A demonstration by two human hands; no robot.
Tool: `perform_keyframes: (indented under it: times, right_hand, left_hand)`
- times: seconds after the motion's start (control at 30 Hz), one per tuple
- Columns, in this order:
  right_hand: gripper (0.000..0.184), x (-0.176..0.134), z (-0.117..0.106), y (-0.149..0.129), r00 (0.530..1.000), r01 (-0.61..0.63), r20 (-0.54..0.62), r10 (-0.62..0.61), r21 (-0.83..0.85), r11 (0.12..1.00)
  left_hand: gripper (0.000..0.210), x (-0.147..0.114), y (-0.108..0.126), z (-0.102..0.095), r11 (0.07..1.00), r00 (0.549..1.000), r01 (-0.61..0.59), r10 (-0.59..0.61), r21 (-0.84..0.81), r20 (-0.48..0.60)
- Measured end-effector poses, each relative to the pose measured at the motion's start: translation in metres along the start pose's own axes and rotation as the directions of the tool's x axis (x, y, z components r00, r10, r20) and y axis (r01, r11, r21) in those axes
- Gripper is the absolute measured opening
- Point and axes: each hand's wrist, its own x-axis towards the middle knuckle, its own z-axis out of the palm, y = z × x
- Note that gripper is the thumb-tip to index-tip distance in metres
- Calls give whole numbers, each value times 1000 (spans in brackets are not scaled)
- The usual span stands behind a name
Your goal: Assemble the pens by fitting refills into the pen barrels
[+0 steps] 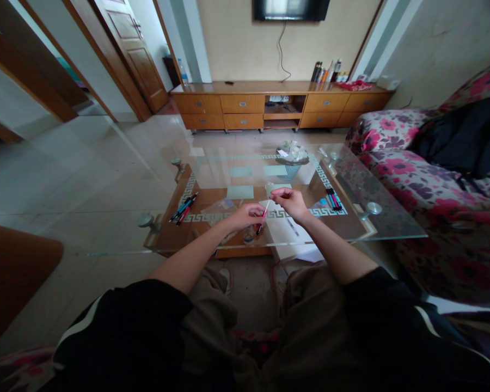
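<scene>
Head: slender pen (263, 220), glass tabletop (386, 220)

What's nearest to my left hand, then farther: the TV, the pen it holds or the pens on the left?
1. Held pen: in the left hand.
2. Table pens: left side of glass table.
3. TV: on far wall.

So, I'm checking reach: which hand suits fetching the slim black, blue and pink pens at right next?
Probably the right hand: nearer those pens; the left hand grips a slim red and black pen.
</scene>
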Motion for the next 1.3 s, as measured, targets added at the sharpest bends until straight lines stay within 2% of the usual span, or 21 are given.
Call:
perform_keyframes:
  times: [0.37,0.63,0.73,1.07,1.3]
  right_hand:
    - [39,1,2,2,998,0,55,-2,47,999]
    - [43,0,2,7,994,-31,109,25,52,998]
    - [44,0,3,8,990,-33,142,25,52,998]
    - [43,-3,9,1,984,-27,176,21,33,999]
    - [43,-3,14,2,974,-7,229,1,24,1000]
  left_hand:
    - [52,0,-2,-1,999,1000,-15,15,37,-13]
    - [53,3,-2,-2,999,996,-27,30,35,-88]
    - [47,4,2,-1,999,991,-27,33,43,-126]
    - [43,1,8,1,999,995,-24,27,33,-99]
    - [42,1,10,3,999,991,-29,31,13,-129]
